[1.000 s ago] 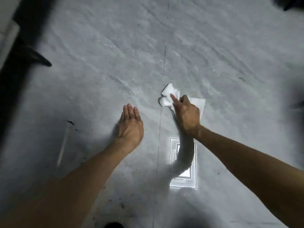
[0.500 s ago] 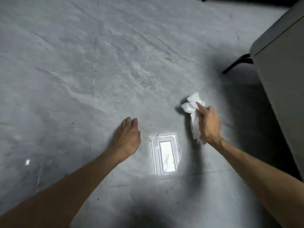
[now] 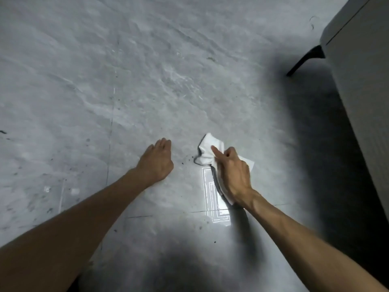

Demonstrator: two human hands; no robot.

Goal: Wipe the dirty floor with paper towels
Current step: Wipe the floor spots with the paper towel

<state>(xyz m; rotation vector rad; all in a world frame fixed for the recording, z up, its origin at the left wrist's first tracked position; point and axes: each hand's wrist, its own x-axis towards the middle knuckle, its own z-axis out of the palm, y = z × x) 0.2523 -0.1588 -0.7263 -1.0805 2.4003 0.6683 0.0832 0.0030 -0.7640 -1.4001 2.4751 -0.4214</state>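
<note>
My left hand (image 3: 155, 163) rests on the grey floor (image 3: 147, 81), fingers straight and close together. Just right of it, my right hand (image 3: 233, 173) grips the crumpled white paper towel (image 3: 207, 151) down on the tile beside dark specks (image 3: 190, 160). Pale furniture (image 3: 362, 81) on a black leg (image 3: 305, 60) stands far right.

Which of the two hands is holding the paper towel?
The right hand grips the crumpled white paper towel, index finger stretched over it. The left hand holds nothing; it rests open on the grey floor.
</note>
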